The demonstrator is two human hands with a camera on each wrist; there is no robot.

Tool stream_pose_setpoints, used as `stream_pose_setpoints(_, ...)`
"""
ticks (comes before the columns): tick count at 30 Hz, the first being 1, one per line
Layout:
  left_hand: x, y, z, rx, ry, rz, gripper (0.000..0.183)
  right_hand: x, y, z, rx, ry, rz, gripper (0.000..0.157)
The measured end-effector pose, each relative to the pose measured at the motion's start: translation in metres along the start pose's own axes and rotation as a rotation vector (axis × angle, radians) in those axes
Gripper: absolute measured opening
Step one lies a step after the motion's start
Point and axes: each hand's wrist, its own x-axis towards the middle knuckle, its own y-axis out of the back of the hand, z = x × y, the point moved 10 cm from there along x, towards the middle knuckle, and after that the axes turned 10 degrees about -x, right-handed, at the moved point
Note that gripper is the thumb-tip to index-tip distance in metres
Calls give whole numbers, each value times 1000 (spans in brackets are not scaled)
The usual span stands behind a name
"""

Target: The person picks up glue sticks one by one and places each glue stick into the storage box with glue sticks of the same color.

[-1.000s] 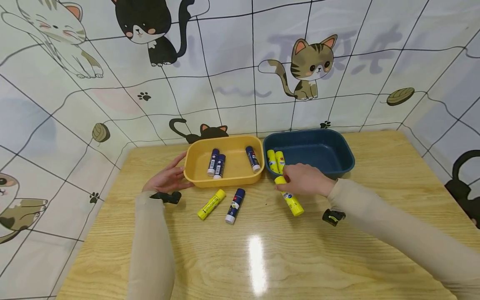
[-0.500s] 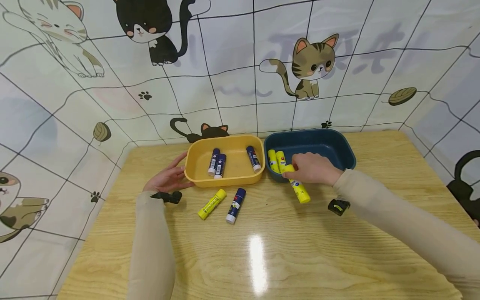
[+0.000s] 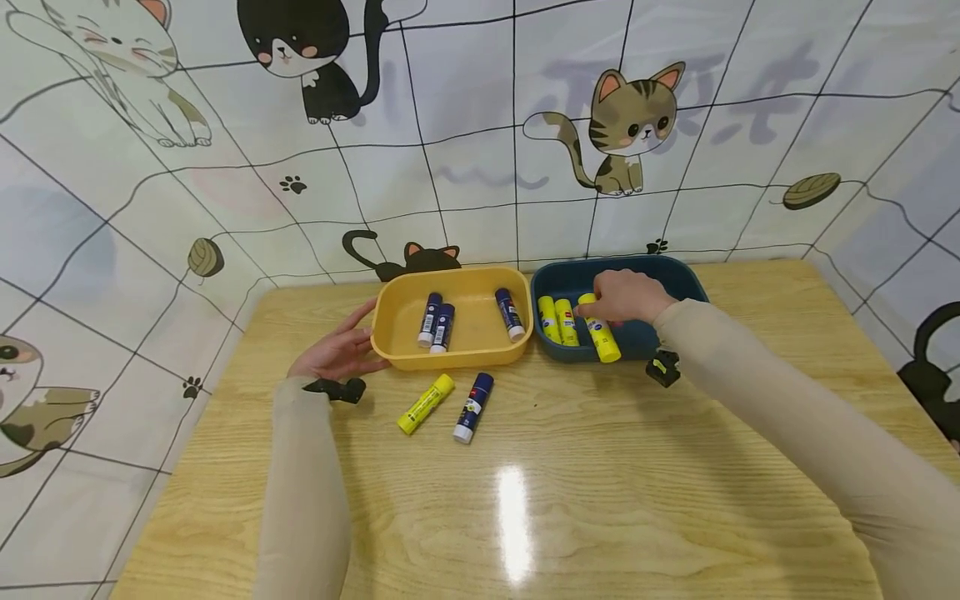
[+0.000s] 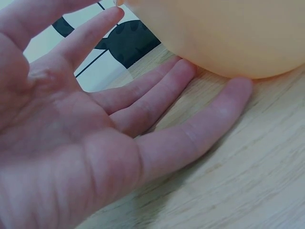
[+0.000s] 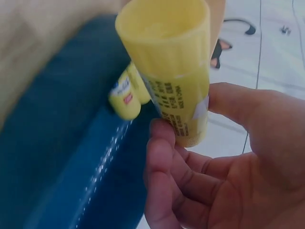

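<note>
My right hand (image 3: 628,296) pinches a yellow glue stick (image 3: 602,333) between thumb and fingers, over the dark blue bin (image 3: 693,287). Two yellow glue sticks (image 3: 557,321) lie side by side at that bin's left end. In the right wrist view the held glue stick (image 5: 176,71) is tilted, its hollow base towards the camera. With fingers spread, my left hand (image 3: 337,350) touches the left end of the yellow bin (image 3: 450,362); its fingertips (image 4: 240,88) meet the bin wall in the left wrist view. Inside the yellow bin lie two dark blue glue sticks (image 3: 436,323) together and another (image 3: 509,313) apart.
On the wooden table (image 3: 600,500), in front of the yellow bin, lie a yellow glue stick (image 3: 425,404) and a dark blue glue stick (image 3: 473,408). Both bins stand side by side near the cat-patterned backdrop (image 3: 480,150).
My right hand has carried the yellow glue stick away from me and slightly right, from the blue bin's front edge to over its inside. My left hand has stayed at the yellow bin.
</note>
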Motion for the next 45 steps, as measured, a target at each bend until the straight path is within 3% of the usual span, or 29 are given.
stream_pose_setpoints(7, -1, -5, 0, 39, -2, -4, 64, 24, 1, 16, 18, -63, -74, 41)
stream_pose_setpoints(12, 1, 0, -3, 9, -10, -14, 62, 36, -1, 23, 30, -95, -110, 44)
stream_pose_setpoints(22, 6, 6, -5, 9, -18, -1, 60, 53, -16, 36, 35, -102, -157, 41)
stream_pose_setpoints(34, 6, 6, -4, -4, -16, 11, 61, 66, -30, 22, 119, -96, -244, 36)
stream_pose_setpoints(39, 6, 6, -4, 0, -9, 20, 60, 67, -28, 22, 166, -116, -243, 35)
stream_pose_setpoints(45, 5, 6, -2, -2, -12, 15, 60, 63, -26, 18, 140, -105, -239, 38)
